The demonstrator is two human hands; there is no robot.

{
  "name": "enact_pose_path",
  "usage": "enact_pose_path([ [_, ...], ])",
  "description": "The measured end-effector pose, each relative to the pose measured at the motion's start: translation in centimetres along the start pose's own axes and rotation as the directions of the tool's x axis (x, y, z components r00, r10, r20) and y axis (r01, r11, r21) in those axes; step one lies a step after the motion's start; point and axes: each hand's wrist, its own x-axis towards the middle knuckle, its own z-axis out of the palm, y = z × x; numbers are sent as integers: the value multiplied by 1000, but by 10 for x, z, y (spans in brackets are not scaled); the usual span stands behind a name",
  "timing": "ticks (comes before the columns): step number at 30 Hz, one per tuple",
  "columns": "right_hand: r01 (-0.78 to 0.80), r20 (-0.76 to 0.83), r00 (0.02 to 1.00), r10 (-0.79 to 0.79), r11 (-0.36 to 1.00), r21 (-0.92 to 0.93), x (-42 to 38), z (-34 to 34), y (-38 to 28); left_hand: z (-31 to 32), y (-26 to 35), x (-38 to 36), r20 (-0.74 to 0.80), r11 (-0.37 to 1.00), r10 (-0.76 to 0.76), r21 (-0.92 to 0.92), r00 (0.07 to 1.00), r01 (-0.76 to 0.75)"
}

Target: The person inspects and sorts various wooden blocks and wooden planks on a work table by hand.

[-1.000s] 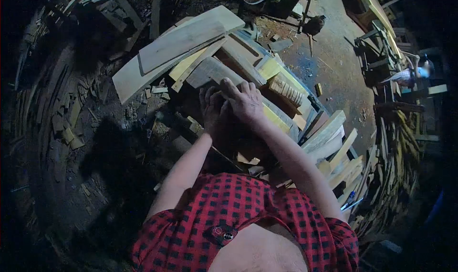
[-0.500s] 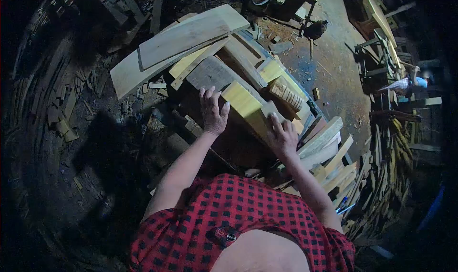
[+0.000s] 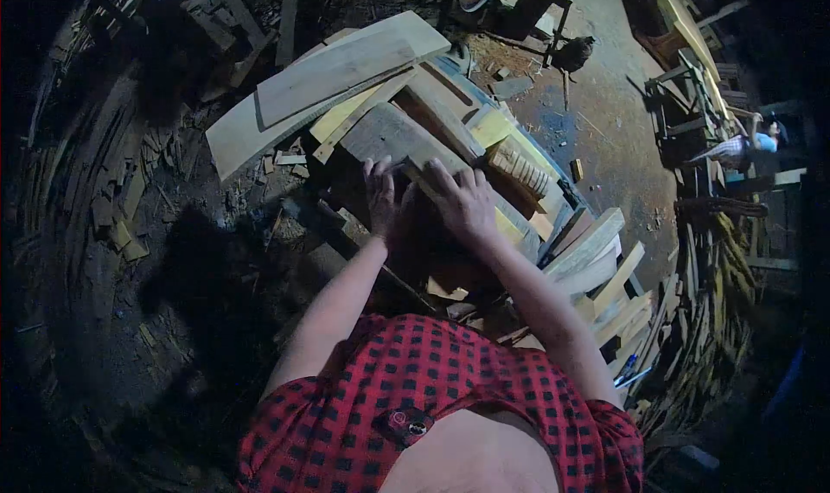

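Left hand: we have our left hand (image 3: 385,201) near the forward end of the yellow block, its fingers partly open and slightly bent, with the thumb apart; we cannot tell whether they touch the wood.
Right hand: our right hand (image 3: 467,206) lies over the yellow block, its fingers a little apart and bent down onto it; the underside is hidden, so we cannot tell how firmly they grip.
Yellow block: we see the yellow block (image 3: 510,228) partly covered by our right hand, in front of us and beside the grey board.
Grey board: the wide grey board (image 3: 393,137) lies just beyond our fingers, slanting across the stack.
Ridged block: the ridged block (image 3: 521,171) sits to the right of the grey board, its row of ridges showing.
Pale boards: two pale boards (image 3: 346,74) overlap at the far left of the stack, one on top of the other.
Offcuts: more offcuts (image 3: 616,316) lean together to the right of our right forearm.
Co-worker: a person (image 3: 750,146) is well apart from us, at the far right.
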Motion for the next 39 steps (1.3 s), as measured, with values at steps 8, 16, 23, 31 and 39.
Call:
enact_pose_path([
  [8,-132,105,985,134,991,-29,-143,-66,11,2,0,-1,4,995,72,76,997,-72],
  [16,-74,95,993,68,996,59,-38,-22,-4,-2,-2,1,19,996,78,48,997,-79],
  [23,13,-58,998,-8,997,82,37,5,-21,-5,-2,0,61,997,72,17,996,-73],
  [31,-200,73,976,205,977,-75,-73,-48,28,-3,1,0,4,990,117,77,993,-117],
  [39,-254,15,967,256,964,-82,-104,-47,34,1,-4,-1,-21,991,119,67,993,-118],
])
